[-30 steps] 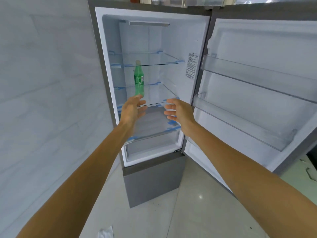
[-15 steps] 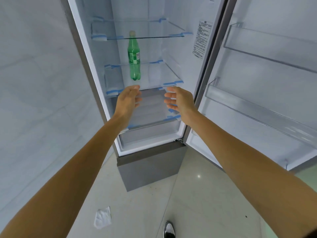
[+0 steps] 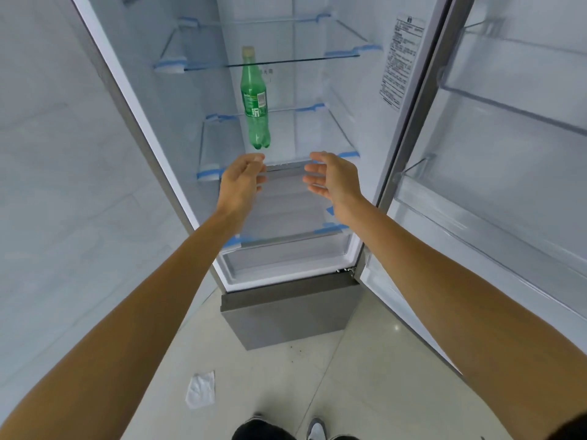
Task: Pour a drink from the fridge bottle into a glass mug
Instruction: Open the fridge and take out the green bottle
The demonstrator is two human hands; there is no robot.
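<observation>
Green plastic bottle (image 3: pixel 255 100) stands upright on the middle glass shelf (image 3: pixel 305 131) of the open fridge (image 3: pixel 171 115), cap on, label facing out, its top seen through the glass of the upper shelf (image 3: pixel 273 62). Left hand (image 3: pixel 243 181) sits just below the bottle and a bit left of it, fingers loosely curved and close together, holding nothing, not touching the bottle. Right hand (image 3: pixel 333 179) is below and right of the bottle, palm turned toward the left hand, fingers spread and lightly bent, also empty. The two hands are apart, with a gap between them under the bottle; both forearms stretch in from the bottom corners of the view. Right of the bottle, a printed sticker (image 3: pixel 398 61) is on the fridge's inner side wall. Further right of the bottle the door (image 3: pixel 524 122) hangs open with clear bins (image 3: pixel 476 227) on it. Left of the bottle is a pale tiled wall (image 3: pixel 57 154). Well below the bottle are a grey drawer front (image 3: pixel 287 312), light floor (image 3: pixel 374 376) tiles, a crumpled white paper scrap (image 3: pixel 200 389), and the person's shoe (image 3: pixel 316 430) at the bottom edge.
</observation>
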